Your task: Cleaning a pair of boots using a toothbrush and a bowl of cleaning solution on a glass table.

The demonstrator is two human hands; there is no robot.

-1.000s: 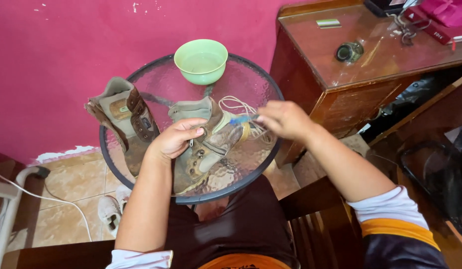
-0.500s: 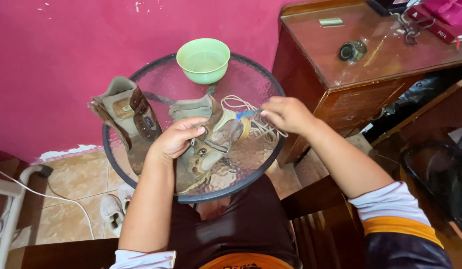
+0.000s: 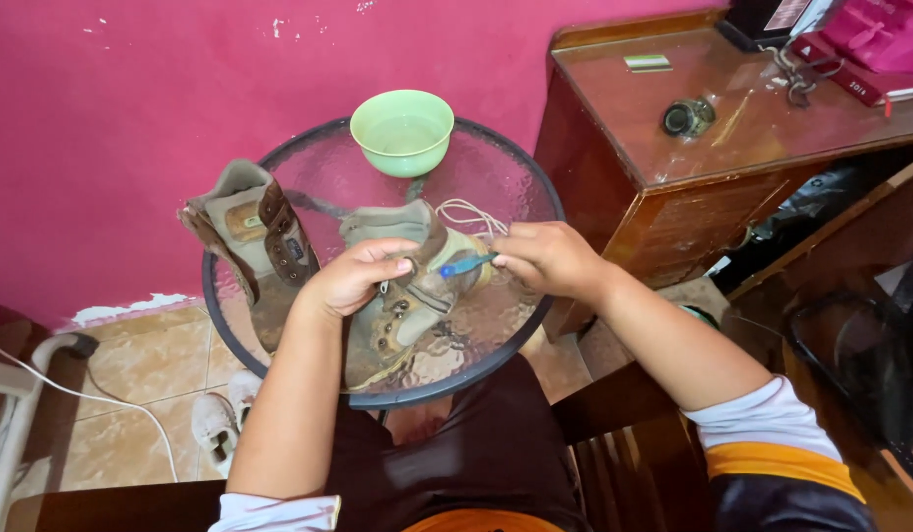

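The round glass table (image 3: pixel 521 187) serves as the landmark. Near its middle lies a tan boot (image 3: pixel 407 300) on its side, its white laces (image 3: pixel 468 215) trailing toward the table's far right rim. The left hand (image 3: pixel 353 278) rests on the boot's upper, fingers curled over it and gripping it. The right hand (image 3: pixel 547 258) sits at the table's right edge, fingers pinched narrow around a small blue-handled tool (image 3: pixel 464 265), whose tip points at the boot's lace area; what kind of tool it is cannot be told.

Compared with half a second ago, the right hand has dropped lower and drawn closer to the left hand, bringing the blue tool down against the boot.

A second boot (image 3: pixel 248 232) stands at the table's left rim, as before. A green bowl (image 3: pixel 402 131) sits at the far edge. A wooden cabinet (image 3: pixel 673 197) stands just right of the table.
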